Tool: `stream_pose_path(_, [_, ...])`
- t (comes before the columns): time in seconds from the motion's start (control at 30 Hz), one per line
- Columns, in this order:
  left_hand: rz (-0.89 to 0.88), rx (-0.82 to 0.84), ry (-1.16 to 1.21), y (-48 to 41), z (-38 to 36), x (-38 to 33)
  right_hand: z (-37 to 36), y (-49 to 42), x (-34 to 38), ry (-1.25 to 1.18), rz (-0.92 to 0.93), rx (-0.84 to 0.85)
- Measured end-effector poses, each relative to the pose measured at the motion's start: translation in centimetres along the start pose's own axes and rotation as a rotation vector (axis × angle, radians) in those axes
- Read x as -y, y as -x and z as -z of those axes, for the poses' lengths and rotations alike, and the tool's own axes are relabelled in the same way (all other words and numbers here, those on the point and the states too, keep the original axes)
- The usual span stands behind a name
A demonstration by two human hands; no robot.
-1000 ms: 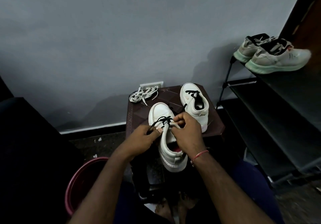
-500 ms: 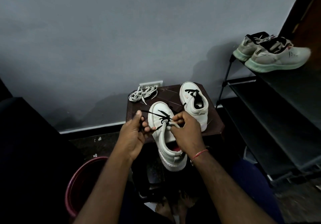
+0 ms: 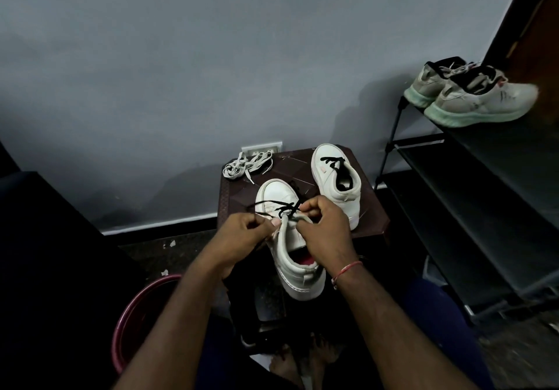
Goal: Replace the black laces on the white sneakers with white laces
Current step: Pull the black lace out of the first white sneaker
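**Work surface.** A dark brown stool (image 3: 293, 167) stands against the grey wall. It carries both white sneakers and the replacement laces.

**Near sneaker.** The near sneaker (image 3: 292, 253) lies with its toe on the stool, pointing to the far side. Its heel overhangs the near edge toward the person, and the red insole shows through the opening. The near lace (image 3: 284, 209), black, is loose. It crosses above the upper eyelets, and one strand runs out to the left past the toe.

**Far sneaker.** The far sneaker (image 3: 335, 177) sits on the far right part of the stool, toe away, just beside the near sneaker. Its black far lace (image 3: 332, 162) is threaded across the top.

**White laces.** The white laces (image 3: 246, 165) lie in a loose bundle on the far left corner of the stool, in front of a wall socket (image 3: 262, 149). No hand touches them.

**Left hand.** The left hand (image 3: 242, 232) is at the left side of the near sneaker. Its fingers are curled and pinch a strand of the near lace, with the thumb against the sneaker's edge.

**Right hand.** The right hand (image 3: 326, 226) lies over the right side of the near sneaker. Its fingers are curled. Thumb and forefinger pinch the near lace at the tongue. A red thread (image 3: 348, 269) circles the wrist.

**Surroundings.** A black rack (image 3: 472, 196) stands to the right, with a pair of grey shoes (image 3: 478, 99) on its top shelf. A red tub (image 3: 119, 329) is on the floor at near left.
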State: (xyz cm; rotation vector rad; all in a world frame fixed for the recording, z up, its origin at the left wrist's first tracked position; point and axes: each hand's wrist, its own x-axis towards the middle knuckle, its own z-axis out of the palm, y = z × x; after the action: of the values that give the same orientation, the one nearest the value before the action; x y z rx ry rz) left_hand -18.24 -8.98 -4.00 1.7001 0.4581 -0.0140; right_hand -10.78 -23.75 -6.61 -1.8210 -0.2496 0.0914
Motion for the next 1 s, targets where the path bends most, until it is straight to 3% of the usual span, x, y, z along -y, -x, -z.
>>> stream_pose_path(0.13, [-0.07, 0.052, -0.121, 0.2, 0.5, -0.2, 0.2, 0.0, 0.1, -0.039, -0.017, -0.001])
stream_pose_path(0.2, [-0.109, -0.003, -0.047, 0.3, 0.3, -0.2, 0.4, 0.0, 0.3, -0.067, -0.026, -0.001])
stream_pose_path(0.27, [-0.146, -0.121, 0.166, 0.2, 0.4, 0.0, 0.5, 0.0, 0.3, -0.1, -0.038, -0.002])
stream_pose_path(0.33, [-0.212, -0.224, 0.539, -0.1, 0.9, 0.2, 0.8, -0.1, 0.3, -0.116, -0.051, -0.007])
stream_pose_path(0.4, [-0.23, -0.24, 0.926, -0.5, 1.6, 0.3, 1.0, -0.2, 0.3, -0.131, -0.058, -0.007])
stream_pose_path(0.47, [-0.166, -0.23, 1.107, -0.6, 2.2, 0.5, 1.2, -0.1, 0.2, -0.133, -0.059, -0.009])
stream_pose_path(0.5, [-0.117, -0.254, 1.076, -0.6, 2.2, 0.5, 1.3, -0.1, 0.2, -0.131, -0.058, -0.011])
stream_pose_path(0.57, [-0.053, -0.373, 0.729, -0.8, 1.9, 0.8, 1.3, 0.0, 0.2, -0.129, -0.057, -0.021])
stream_pose_path(0.63, [-0.109, -0.543, 0.195, -1.4, 1.6, 1.4, 1.2, 0.2, 0.2, -0.12, -0.051, -0.028])
stream_pose_path(0.7, [-0.237, -0.658, -0.063, -1.8, 1.5, 1.9, 1.0, 0.5, 0.3, -0.109, -0.029, -0.017])
stream_pose_path(0.77, [-0.305, -0.696, -0.172, -1.7, 1.5, 2.0, 0.7, 1.1, 0.3, -0.107, 0.01, -0.01])
stream_pose_path(0.87, [-0.17, -0.624, -0.606, -1.6, 1.5, 2.9, 0.2, 2.0, -0.4, -0.118, 0.037, -0.044])
stream_pose_path(0.93, [-0.107, -0.551, -0.652, -1.0, 0.8, 2.9, 0.0, 2.5, -0.8, -0.114, 0.053, -0.061])
stream_pose_path(1.0, [-0.226, -0.499, -0.467, -0.1, 0.0, 2.5, -0.2, 2.8, -1.0, -0.116, 0.068, -0.063])
